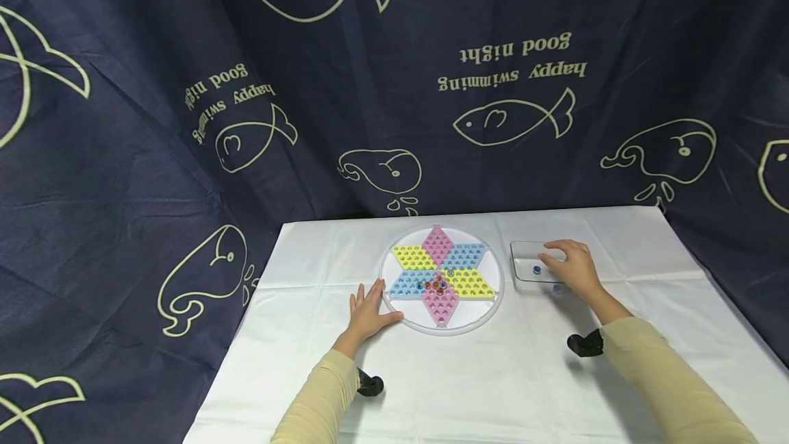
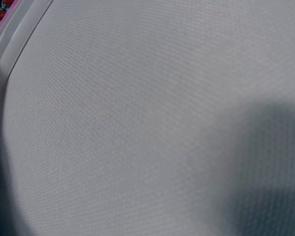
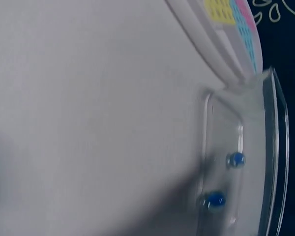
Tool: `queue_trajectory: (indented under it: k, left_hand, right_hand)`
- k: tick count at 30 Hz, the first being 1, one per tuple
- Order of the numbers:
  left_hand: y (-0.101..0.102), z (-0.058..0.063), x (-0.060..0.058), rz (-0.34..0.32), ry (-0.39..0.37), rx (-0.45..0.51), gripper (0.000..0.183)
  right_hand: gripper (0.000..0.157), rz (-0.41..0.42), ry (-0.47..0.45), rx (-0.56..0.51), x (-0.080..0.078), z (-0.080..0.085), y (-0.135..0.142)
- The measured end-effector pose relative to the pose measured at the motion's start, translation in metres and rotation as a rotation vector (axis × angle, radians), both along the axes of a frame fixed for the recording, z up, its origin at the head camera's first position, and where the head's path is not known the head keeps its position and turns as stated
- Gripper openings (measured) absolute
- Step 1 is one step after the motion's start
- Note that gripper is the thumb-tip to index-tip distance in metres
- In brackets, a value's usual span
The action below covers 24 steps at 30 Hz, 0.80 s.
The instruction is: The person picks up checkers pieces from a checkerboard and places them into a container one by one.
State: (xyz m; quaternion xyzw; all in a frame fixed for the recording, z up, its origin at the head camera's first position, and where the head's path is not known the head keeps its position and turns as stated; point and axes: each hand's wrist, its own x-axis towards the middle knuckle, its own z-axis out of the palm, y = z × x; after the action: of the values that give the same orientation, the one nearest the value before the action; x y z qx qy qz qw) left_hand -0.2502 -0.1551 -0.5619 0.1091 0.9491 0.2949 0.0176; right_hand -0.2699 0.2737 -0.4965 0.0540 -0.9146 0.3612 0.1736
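A round Chinese checkers board (image 1: 394, 307) with a pink, yellow and blue star lies on the table. Several orange-red marbles (image 1: 439, 286) sit near its centre, with a blue marble (image 1: 420, 285) to their left. My left hand (image 1: 365, 314) rests at the board's left rim, fingers spread and thumb along the edge. To the right of the board stands a clear plastic box (image 1: 520, 247). Over its right side is my right hand (image 1: 574, 267), thumb and forefinger curved with a gap between them. Two blue marbles, one (image 3: 236, 159) beyond the other (image 3: 215, 199), lie in the box.
A white cloth (image 1: 468, 389) covers the table. Behind it hangs a dark blue curtain (image 1: 431, 115) with fish and whale drawings. Black wrist-worn devices (image 1: 585, 344) stick out below both sleeves.
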Motion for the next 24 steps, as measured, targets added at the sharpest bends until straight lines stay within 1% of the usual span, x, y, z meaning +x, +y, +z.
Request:
queue_trajectory:
  k: [8,14,19,24]
  left_hand:
    - [0.001,0.002,0.0,0.009,-0.006,0.006,0.092]
    - [0.001,0.001,0.0,0.009,0.001,-0.004,0.092]
    - [0.001,0.0,-0.001,0.008,0.002,-0.007,0.092]
    - [0.0,-0.002,0.0,0.007,0.011,-0.005,0.093]
  right_hand:
    - [0.032,0.024,-0.007,-0.033,-0.009,-0.001,-0.03]
    - [0.032,0.062,-0.031,-0.053,-0.014,0.0,-0.055]
    - [0.034,0.082,-0.065,-0.061,-0.015,0.0,-0.074]
    - [0.032,0.103,-0.072,-0.066,-0.015,-0.004,-0.093]
